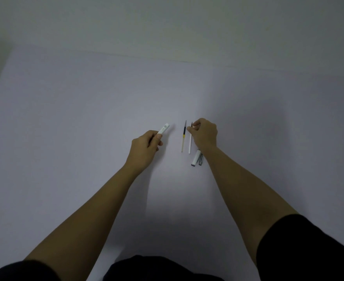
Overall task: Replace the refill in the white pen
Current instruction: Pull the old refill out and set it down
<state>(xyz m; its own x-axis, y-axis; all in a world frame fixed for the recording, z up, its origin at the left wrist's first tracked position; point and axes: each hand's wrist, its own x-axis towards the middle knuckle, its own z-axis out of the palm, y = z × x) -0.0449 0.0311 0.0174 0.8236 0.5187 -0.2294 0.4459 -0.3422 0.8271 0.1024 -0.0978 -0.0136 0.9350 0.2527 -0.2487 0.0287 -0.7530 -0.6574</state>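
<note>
On a pale counter [86, 118] both bare arms reach forward from dark short sleeves. The left hand [145, 146] is curled around the lower part of a white pen barrel [164, 128], its fingers [159, 142] wrapped and pressed together on it, with the thumb lying over the side; the free end of the barrel sticks out past the hand, pointing up and to the right, tilted. The right hand [204, 134] is just to the right of two thin refills that lie almost parallel, near each other but apart. The thumb and forefinger of the right hand are pinched on the upper part of the white refill [190, 141], close to its dark tip; the rest of that refill runs down toward the person, and whether its lower end touches the surface cannot be told. Just left of it lies the other refill [183, 136], clear at the lower end, with a yellow band and a dark section toward its pointed tip, apart from both hands. Below the right wrist, partly hidden by it, lie a white pen part [195, 159] and a grey pen part [201, 160] side by side, touching or nearly so. The pen barrel and the pinched refill are well apart, with the other refill between them.
</note>
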